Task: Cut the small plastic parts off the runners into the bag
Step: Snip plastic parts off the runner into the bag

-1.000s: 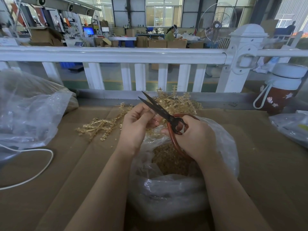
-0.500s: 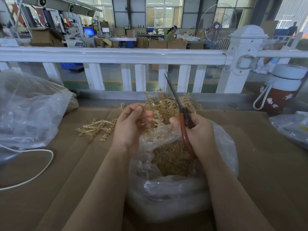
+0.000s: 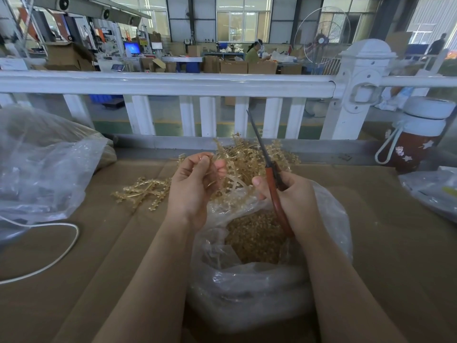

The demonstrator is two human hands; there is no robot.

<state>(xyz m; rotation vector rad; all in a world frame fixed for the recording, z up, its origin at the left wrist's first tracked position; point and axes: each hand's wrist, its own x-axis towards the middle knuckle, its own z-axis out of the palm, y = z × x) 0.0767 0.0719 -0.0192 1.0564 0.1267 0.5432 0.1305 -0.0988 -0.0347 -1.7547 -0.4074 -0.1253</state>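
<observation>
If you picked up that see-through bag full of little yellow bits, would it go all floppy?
Probably yes. The clear bag is thin, crinkled film that slumps on the cardboard, so it would likely sag around its load. The heap of small cut parts inside looks loose, so it may shift and bulge. With its mouth open, tipping it could spill them.

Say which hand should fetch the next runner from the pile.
Probably left. The left hand pinches only a thin runner, beside the runner pile; the right hand grips the scissors.
</observation>
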